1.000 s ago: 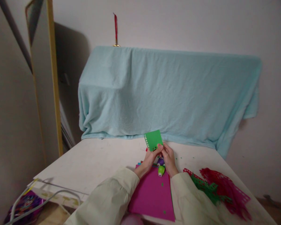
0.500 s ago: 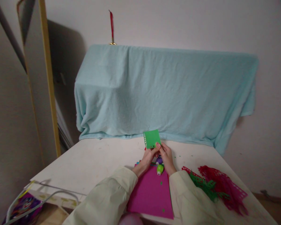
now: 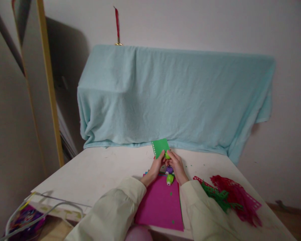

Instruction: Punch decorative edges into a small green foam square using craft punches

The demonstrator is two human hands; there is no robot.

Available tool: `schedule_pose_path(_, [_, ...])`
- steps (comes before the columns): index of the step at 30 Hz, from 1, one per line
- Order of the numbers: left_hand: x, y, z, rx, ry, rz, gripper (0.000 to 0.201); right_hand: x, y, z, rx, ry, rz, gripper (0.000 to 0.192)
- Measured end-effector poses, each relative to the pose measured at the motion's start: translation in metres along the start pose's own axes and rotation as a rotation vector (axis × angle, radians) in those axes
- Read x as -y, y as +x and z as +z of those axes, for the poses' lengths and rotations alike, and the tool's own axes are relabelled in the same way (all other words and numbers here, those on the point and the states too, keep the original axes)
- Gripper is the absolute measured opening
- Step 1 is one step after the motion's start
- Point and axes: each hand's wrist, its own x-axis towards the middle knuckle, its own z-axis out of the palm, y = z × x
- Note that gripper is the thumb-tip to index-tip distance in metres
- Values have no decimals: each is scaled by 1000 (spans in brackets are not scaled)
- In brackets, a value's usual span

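Note:
My left hand (image 3: 157, 166) pinches a green paper sheet (image 3: 160, 147), which has a row of small punched holes down its left edge. In my right hand (image 3: 176, 164) is a small lime-green craft punch (image 3: 167, 155), set at the sheet's lower right edge. My fingers hide part of this punch. Just below my hands sit a purple craft punch (image 3: 169, 170) and another lime-green punch (image 3: 170, 180). Under them lies a stack of coloured paper with a magenta sheet (image 3: 158, 207) on top, dotted with a few green scraps.
Perforated red paper strips (image 3: 240, 197) and green strips (image 3: 215, 197) are heaped on the right of the white table (image 3: 102, 174). Tiny green bits lie near my right hand. A light blue cloth (image 3: 175, 97) hangs behind. A bag (image 3: 27, 217) is at lower left.
The lime-green punch now shows between my hands at the sheet's lower edge, where my thumb was before. The whole view has shifted slightly.

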Motion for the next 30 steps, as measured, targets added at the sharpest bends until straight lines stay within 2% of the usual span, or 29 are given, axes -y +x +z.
schedule_pose_path(5, [-5,-5,1,-5,78,45,50,4,-1,1,7,-27,10,34])
schedule_pose_path(9, [-11,-5,5,17,30,48,54,5,-1,0,-12,-53,22,37])
schedule_pose_path(14, [-12,0,-2,-70,-49,61,58,2,3,-7,-66,-22,31,38])
schedule_pose_path(21, [-7,1,-9,-155,161,151,47,2,3,-9,-42,-47,8,37])
schedule_pose_path(30, [-9,-2,-9,-141,246,174,38,0,5,-11,-128,-32,10,39])
